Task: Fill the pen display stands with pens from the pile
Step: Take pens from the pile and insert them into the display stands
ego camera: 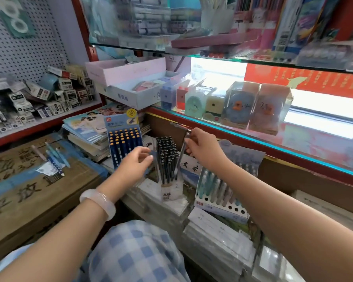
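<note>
Stationery shop corner, shelves packed w/ stuff everywhere. Glass shelf (253, 137) runs across the far right w/ a row of small boxed gadgets (238, 106) on it, lit from behind. Far left there's a pegboard wall (29, 47) over a shelf heaped w/ little refill boxes (39, 98).

Down in the middle, three pen stands sit on stacks of wrapped paper packs (212, 237). Blue stand (123, 139) on the left looks full, yellow-tipped pens in rows, right in front of a pile of notebooks (86, 131). Middle stand (168, 159) is crammed w/ dark pens, upright. Pastel stand (220, 192) on the right, nearer me, has pale pens in the back rows and a few open holes along the near right edge.

Right hand (204, 149) is up just right of the middle stand, fingers pinching a dark pen (182, 151) near its top; pen hangs roughly vertical, tip down beside the dark bunch. Left hand (136, 163) is just left of that same stand, in front of the blue one, fingers curled, thumb and fingertips close together. It's blurry tho, so can't tell if it's gripping anything. Pale bangle (99, 202) on that wrist.

Loose pens (55, 159), the pile, a handful of blue ones, lie on a brown carton (29, 190) on the left, well apart from both hands. Blue checked fabric (135, 253) at the bottom, near edge.
</note>
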